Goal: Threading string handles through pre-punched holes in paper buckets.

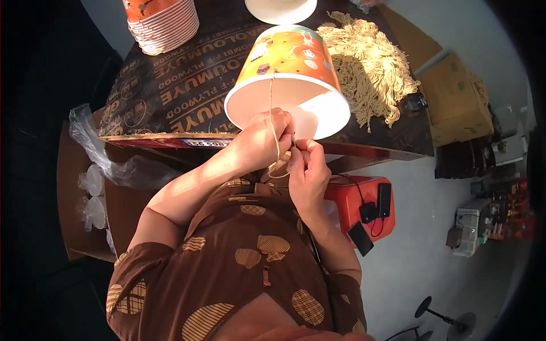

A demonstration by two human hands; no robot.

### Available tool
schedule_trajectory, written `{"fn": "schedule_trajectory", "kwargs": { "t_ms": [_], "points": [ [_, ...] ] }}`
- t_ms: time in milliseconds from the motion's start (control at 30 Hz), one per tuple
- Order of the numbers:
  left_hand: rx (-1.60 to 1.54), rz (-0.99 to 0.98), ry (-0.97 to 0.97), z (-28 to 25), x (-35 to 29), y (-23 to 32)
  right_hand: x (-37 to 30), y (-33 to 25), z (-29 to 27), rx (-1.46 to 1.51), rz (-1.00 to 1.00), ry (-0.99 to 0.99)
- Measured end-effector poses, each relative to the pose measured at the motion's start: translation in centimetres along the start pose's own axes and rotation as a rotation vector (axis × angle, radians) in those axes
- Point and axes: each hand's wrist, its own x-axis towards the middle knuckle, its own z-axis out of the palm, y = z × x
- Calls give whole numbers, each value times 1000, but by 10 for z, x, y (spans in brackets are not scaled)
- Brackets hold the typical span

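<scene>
string (271, 96) end hidden among the fingers (301, 148), paper bucket (291, 59) interior partly covered by the left hand (266, 136), bucket stack (164, 25) beyond the fingers leftward and white round container (281, 10) straight beyond both cropped above

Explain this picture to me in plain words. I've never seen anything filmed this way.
There is no machine here, just a person's bare left hand and right hand. The one picture comes from a wide fisheye camera on the person's head, looking down, so straight edges bend near its rim.

On the dark table are a stack of paper buckets, a heap of cream strands and a pale round container, partly cut off. An orange bucket is tipped, mouth toward the person. A cream cord runs from its side down past the rim. Both hands' fingers meet there, apparently working the cord; exactly what each grips is hidden.
</scene>
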Motion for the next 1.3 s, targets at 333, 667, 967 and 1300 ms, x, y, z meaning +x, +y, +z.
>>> {"fn": "schedule_trajectory", "kwargs": {
  "t_ms": [333, 667, 967, 1300],
  "points": [
    [-44, -138, -90, -5, 6, 6, -6, -5, -11, -88, 143, -127],
    [68, -111, -45, -1, 13, 7, -6, -6, -14, -103, -95, -44],
    [153, -128, -20, 5, 17, 10, -4, 1, -19, -210, -297, -165],
    [160, -72, -13, 5, 17, 5, 0, 1, -18, -175, -273, -223]
  ]
}}
